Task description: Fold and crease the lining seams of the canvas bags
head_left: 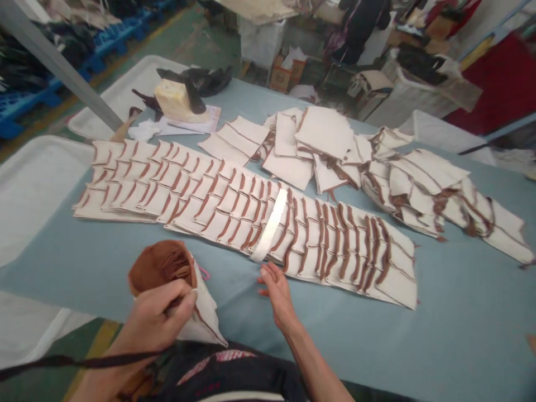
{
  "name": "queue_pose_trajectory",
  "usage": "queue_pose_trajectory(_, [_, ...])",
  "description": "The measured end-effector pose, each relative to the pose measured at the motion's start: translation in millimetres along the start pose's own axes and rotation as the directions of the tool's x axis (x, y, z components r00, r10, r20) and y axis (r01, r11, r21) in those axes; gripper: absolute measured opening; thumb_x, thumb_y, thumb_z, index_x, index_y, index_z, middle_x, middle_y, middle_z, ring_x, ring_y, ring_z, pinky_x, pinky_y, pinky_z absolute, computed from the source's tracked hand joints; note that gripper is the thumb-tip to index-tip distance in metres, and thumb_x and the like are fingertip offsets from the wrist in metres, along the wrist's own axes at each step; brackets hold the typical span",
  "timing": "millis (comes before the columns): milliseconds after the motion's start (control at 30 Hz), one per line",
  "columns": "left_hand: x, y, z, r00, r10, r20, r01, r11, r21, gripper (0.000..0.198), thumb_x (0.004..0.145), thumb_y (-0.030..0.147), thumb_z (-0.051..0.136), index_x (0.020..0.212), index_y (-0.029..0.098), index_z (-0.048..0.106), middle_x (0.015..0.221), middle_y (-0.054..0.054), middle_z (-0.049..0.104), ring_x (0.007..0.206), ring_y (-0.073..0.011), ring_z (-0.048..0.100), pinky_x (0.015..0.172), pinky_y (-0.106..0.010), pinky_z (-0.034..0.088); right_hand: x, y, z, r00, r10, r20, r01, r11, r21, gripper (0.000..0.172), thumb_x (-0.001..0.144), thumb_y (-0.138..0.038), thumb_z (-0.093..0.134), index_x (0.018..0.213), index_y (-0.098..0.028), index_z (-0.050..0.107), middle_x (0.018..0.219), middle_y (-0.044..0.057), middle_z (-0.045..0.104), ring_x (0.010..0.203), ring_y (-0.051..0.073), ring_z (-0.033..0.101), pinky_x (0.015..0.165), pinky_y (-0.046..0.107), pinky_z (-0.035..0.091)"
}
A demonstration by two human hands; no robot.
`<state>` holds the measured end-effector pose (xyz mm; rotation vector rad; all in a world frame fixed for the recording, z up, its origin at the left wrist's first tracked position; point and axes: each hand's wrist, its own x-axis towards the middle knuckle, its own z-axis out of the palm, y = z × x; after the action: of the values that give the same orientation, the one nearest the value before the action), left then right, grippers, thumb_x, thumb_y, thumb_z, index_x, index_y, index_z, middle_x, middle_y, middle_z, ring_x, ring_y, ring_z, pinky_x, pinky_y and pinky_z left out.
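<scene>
My left hand (161,312) is closed on the near rim of a fabric pouch (205,312), white outside with a brown inside; its mouth faces up and shows brown folds. A bit of pink thread (204,272) sticks out beside it. My right hand (277,293) has its fingers apart and holds nothing, close to the near edge of a long row of overlapping white pieces with brown seams (234,206). Across that row lies a white strip (271,226), its lower end just above my right fingertips.
Behind the row, more white pieces lie in loose piles (322,134) (422,184). A yellowish block (178,100) sits on papers at the back left, near dark cloth (209,81). A metal post (67,67) rises at the left. White trays (46,162) flank the blue-grey table (355,340).
</scene>
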<state>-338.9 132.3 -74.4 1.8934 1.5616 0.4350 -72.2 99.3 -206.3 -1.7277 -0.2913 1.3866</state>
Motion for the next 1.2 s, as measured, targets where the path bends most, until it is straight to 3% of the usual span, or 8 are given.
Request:
queue_pose_trajectory(167, [63.0, 11.5, 35.2, 0.988, 0.137, 0.065, -0.136, 0.991, -0.010, 0.038, 0.100, 0.041, 0.049, 0.067, 0.025, 0.056, 0.060, 0.003, 0.064, 0.056, -0.0160, 0.061, 0.062, -0.028, 0.048, 3.6, -0.1, 25.9, 0.995, -0.097, -0.032, 0.100, 0.987, 0.122, 0.083, 0.076, -0.062, 0.084, 0.145, -0.019, 0.066, 0.152, 0.018, 0.069, 0.097, 0.025, 0.076, 0.065, 0.030, 0.058])
queue_pose_trajectory(300, [82.0, 29.8, 36.8, 0.980, 0.173, 0.103, -0.179, 0.983, 0.050, 0.038, 0.099, 0.044, 0.048, 0.067, 0.026, 0.054, 0.060, 0.002, 0.066, 0.058, -0.0179, 0.064, 0.064, -0.029, 0.046, 20.4, 4.0, 39.4, 0.984, -0.128, -0.121, 0.145, 0.979, 0.147, 0.067, 0.076, -0.063, 0.083, 0.124, -0.016, 0.072, 0.104, 0.008, 0.078, 0.072, 0.017, 0.063, 0.061, 0.028, 0.050])
queue_pose_trajectory(400, [95.0, 36.0, 32.9, 0.977, 0.167, 0.132, -0.182, 0.977, 0.115, 0.038, 0.097, 0.045, 0.046, 0.064, 0.027, 0.049, 0.059, 0.001, 0.065, 0.055, -0.0193, 0.063, 0.062, -0.031, 0.042, 33.4, 5.4, 43.8, 0.977, -0.140, -0.161, 0.164, 0.976, 0.145, 0.057, 0.072, -0.063, 0.086, 0.103, -0.018, 0.073, 0.072, -0.003, 0.064, 0.067, 0.017, 0.056, 0.064, 0.028, 0.049])
queue_pose_trajectory(700, [150.6, 41.0, 34.3, 0.981, 0.044, 0.187, -0.090, 0.965, 0.244, 0.029, 0.090, 0.047, 0.053, 0.068, 0.028, 0.057, 0.057, -0.003, 0.065, 0.061, -0.0280, 0.065, 0.060, -0.033, 0.032, 28.4, -11.7, 53.3, 0.983, -0.158, -0.089, 0.168, 0.978, 0.119, 0.045, 0.080, -0.065, 0.076, 0.075, -0.022, 0.064, 0.065, -0.003, 0.058, 0.063, 0.016, 0.049, 0.063, 0.029, 0.046])
queue_pose_trajectory(867, [156.8, 41.0, 65.6, 0.981, 0.005, 0.196, -0.022, 0.996, 0.089, 0.028, 0.089, 0.052, 0.056, 0.073, 0.028, 0.058, 0.065, -0.003, 0.069, 0.070, -0.0298, 0.070, 0.068, -0.034, 0.046, -7.5, -31.1, 33.4, 0.976, -0.207, -0.071, 0.213, 0.974, 0.082, 0.040, 0.084, -0.058, 0.079, 0.074, -0.022, 0.065, 0.071, -0.002, 0.061, 0.070, 0.017, 0.053, 0.064, 0.027, 0.045])
queue_pose_trajectory(1033, [162.0, 46.3, 71.0, 0.989, -0.105, 0.106, 0.123, 0.975, -0.185, 0.043, 0.084, 0.063, 0.064, 0.103, 0.024, 0.065, 0.116, -0.017, 0.078, 0.123, -0.0402, 0.069, 0.109, -0.048, 0.052, -23.7, -58.3, 1.6, 0.980, -0.199, -0.017, 0.200, 0.976, 0.092, 0.048, 0.082, -0.066, 0.079, 0.073, -0.022, 0.061, 0.062, -0.004, 0.053, 0.060, 0.014, 0.046, 0.055, 0.024, 0.039])
queue_pose_trajectory(1133, [161.7, 59.4, 74.6, 0.941, -0.191, 0.278, 0.294, 0.869, -0.399, 0.060, 0.090, 0.074, 0.060, 0.115, 0.020, 0.067, 0.115, -0.018, 0.082, 0.106, -0.0360, 0.078, 0.096, -0.047, 0.062, -26.0, -80.6, -10.6, 0.986, -0.166, 0.021, 0.162, 0.980, 0.119, 0.051, 0.084, -0.069, 0.077, 0.076, -0.022, 0.062, 0.059, -0.006, 0.047, 0.055, 0.011, 0.038, 0.050, 0.023, 0.032])
queue_pose_trajectory(1200, [158.4, 71.2, 82.6, 0.866, -0.190, 0.463, 0.432, 0.749, -0.502, 0.070, 0.090, 0.082, 0.060, 0.114, 0.016, 0.070, 0.105, -0.019, 0.085, 0.090, -0.0337, 0.082, 0.083, -0.045, 0.066, -28.0, -95.6, -15.2, 0.989, -0.124, 0.078, 0.110, 0.980, 0.167, 0.053, 0.082, -0.072, 0.079, 0.079, -0.021, 0.064, 0.059, -0.006, 0.048, 0.053, 0.010, 0.036, 0.049, 0.023, 0.030])
